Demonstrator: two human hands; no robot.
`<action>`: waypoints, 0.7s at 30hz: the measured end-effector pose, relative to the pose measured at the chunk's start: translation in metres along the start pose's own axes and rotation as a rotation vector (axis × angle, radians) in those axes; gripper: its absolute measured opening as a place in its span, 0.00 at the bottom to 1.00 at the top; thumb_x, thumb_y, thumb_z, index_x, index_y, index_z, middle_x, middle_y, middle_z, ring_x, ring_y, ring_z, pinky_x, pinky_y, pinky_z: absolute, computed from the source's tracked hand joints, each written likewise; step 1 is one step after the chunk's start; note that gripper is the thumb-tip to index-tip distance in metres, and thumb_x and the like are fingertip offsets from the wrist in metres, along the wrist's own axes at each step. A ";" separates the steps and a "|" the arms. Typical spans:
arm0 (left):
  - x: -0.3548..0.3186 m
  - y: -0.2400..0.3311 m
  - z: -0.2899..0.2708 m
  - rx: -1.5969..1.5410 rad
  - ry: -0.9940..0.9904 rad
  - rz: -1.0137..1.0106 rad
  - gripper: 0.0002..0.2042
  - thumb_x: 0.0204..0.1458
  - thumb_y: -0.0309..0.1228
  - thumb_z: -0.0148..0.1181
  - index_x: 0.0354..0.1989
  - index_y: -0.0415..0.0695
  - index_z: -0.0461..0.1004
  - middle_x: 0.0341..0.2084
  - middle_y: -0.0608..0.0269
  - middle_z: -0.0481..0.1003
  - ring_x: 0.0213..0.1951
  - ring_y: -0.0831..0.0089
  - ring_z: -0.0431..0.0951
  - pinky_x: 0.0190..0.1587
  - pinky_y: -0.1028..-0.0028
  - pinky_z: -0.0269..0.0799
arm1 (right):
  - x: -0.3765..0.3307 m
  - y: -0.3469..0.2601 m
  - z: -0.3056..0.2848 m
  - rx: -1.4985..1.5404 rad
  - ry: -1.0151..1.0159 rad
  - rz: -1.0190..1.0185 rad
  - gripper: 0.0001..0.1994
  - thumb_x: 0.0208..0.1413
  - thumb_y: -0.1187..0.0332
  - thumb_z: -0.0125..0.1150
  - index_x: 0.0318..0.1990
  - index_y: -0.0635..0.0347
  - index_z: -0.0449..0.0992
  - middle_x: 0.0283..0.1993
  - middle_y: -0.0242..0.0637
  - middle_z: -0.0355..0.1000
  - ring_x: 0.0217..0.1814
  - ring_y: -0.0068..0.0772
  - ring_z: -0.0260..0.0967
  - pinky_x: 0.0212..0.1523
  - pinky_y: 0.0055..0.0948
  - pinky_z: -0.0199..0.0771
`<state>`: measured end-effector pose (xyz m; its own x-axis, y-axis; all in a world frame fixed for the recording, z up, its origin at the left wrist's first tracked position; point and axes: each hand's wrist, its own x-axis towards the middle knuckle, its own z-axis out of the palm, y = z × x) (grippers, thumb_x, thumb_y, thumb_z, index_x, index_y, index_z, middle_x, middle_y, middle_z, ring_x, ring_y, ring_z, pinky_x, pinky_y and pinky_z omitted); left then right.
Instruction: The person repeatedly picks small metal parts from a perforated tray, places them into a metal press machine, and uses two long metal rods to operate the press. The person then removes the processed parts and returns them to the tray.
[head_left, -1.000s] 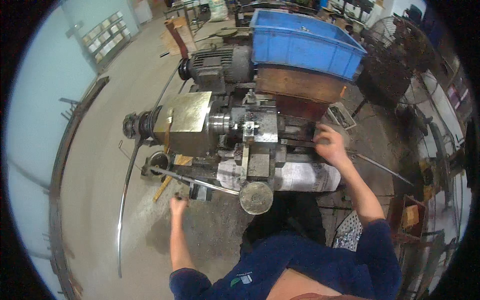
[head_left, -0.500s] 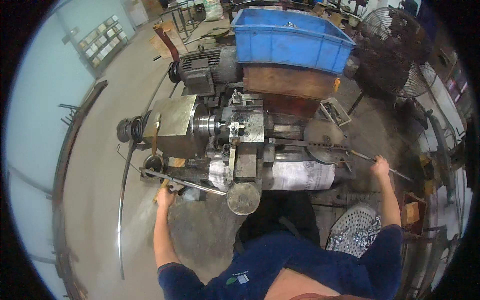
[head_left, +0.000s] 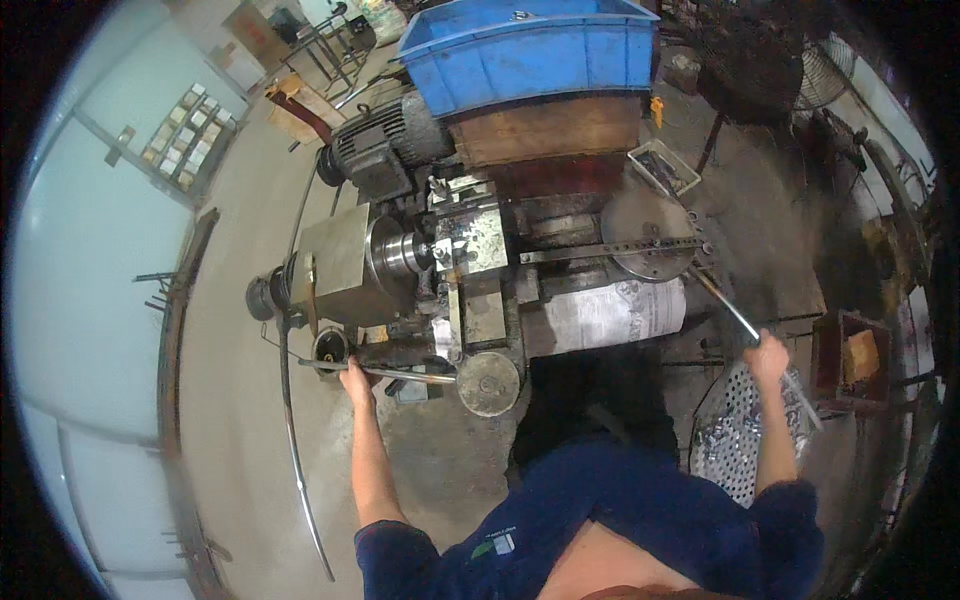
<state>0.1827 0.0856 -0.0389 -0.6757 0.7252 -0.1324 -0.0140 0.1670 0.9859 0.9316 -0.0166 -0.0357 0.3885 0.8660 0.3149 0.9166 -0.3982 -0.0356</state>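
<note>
Centred in the head view is a metalworking machine (head_left: 472,240), with a blue bin (head_left: 530,65) beyond it at 12 o'clock. At 8 o'clock the left hand (head_left: 356,383) is closed around a metal rod (head_left: 420,377) leading to a round knob (head_left: 488,385) at 6 o'clock; towards 4 o'clock the right hand (head_left: 767,362) grips a slanting bar (head_left: 730,309) below a flat disc (head_left: 630,225).

Navy short-sleeved shirt (head_left: 640,520), small green-and-white chest emblem (head_left: 492,545), black trousers (head_left: 597,400)
</note>
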 end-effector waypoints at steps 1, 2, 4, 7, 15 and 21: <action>0.001 0.000 0.002 -0.016 0.033 -0.006 0.14 0.52 0.35 0.47 0.30 0.32 0.66 0.18 0.58 0.70 0.15 0.69 0.72 0.16 0.71 0.72 | -0.016 -0.011 -0.010 0.032 -0.026 0.031 0.10 0.31 0.67 0.54 0.26 0.59 0.70 0.19 0.46 0.67 0.23 0.50 0.67 0.26 0.42 0.68; 0.001 -0.001 0.003 -0.036 0.068 -0.016 0.13 0.51 0.34 0.47 0.30 0.32 0.66 0.18 0.58 0.70 0.15 0.69 0.72 0.16 0.71 0.71 | -0.026 -0.024 -0.021 0.061 -0.050 0.057 0.11 0.31 0.66 0.55 0.26 0.59 0.70 0.20 0.47 0.68 0.24 0.51 0.67 0.27 0.43 0.67; -0.002 0.004 0.008 -0.022 0.034 -0.016 0.12 0.50 0.33 0.47 0.29 0.33 0.65 0.20 0.58 0.69 0.18 0.69 0.72 0.17 0.71 0.72 | -0.034 -0.044 -0.039 0.073 -0.212 0.227 0.13 0.30 0.63 0.56 0.28 0.58 0.70 0.24 0.48 0.69 0.27 0.53 0.68 0.30 0.45 0.67; 0.004 0.003 0.003 0.075 0.011 -0.011 0.13 0.49 0.34 0.48 0.29 0.32 0.65 0.20 0.57 0.69 0.18 0.68 0.72 0.18 0.69 0.73 | -0.045 -0.053 -0.044 0.080 -0.269 0.274 0.15 0.29 0.62 0.57 0.29 0.58 0.70 0.25 0.49 0.70 0.30 0.54 0.68 0.31 0.45 0.67; 0.004 0.001 0.004 0.114 0.026 -0.044 0.17 0.49 0.37 0.48 0.27 0.30 0.64 0.19 0.52 0.70 0.15 0.64 0.73 0.15 0.67 0.73 | -0.049 -0.059 -0.048 0.096 -0.305 0.291 0.18 0.29 0.62 0.55 0.33 0.56 0.71 0.27 0.50 0.70 0.31 0.53 0.69 0.32 0.44 0.68; -0.002 0.007 0.001 0.142 -0.017 -0.081 0.17 0.53 0.37 0.44 0.27 0.30 0.66 0.19 0.53 0.70 0.17 0.63 0.74 0.15 0.67 0.73 | -0.026 -0.032 -0.031 0.074 -0.177 0.190 0.18 0.34 0.60 0.57 0.35 0.56 0.71 0.26 0.48 0.69 0.30 0.52 0.68 0.30 0.45 0.65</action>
<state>0.1845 0.0855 -0.0316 -0.6641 0.7165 -0.2133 0.0372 0.3166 0.9478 0.8893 -0.0357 -0.0132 0.5590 0.8197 0.1250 0.8274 -0.5415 -0.1492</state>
